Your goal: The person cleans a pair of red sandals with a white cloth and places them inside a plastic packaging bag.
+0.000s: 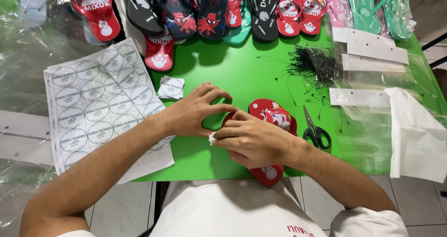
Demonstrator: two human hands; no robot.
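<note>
Right at the near edge of the green desk (242, 74), both hands worked one red sandal (272, 118): the right hand (253, 141) closed on it, hiding its middle, the left hand (195, 111) with fingers curled loosely against its strap. Clear bags (372, 74) lay right, round white stickers on a sheet (98, 102) left, black scissors (315, 130) beside.

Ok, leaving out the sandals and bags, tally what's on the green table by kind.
Scissors: 1
Sticker sheet stack: 1
Cut sticker pile: 1
Black tie pile: 1
White paper: 1
Total: 5
</note>
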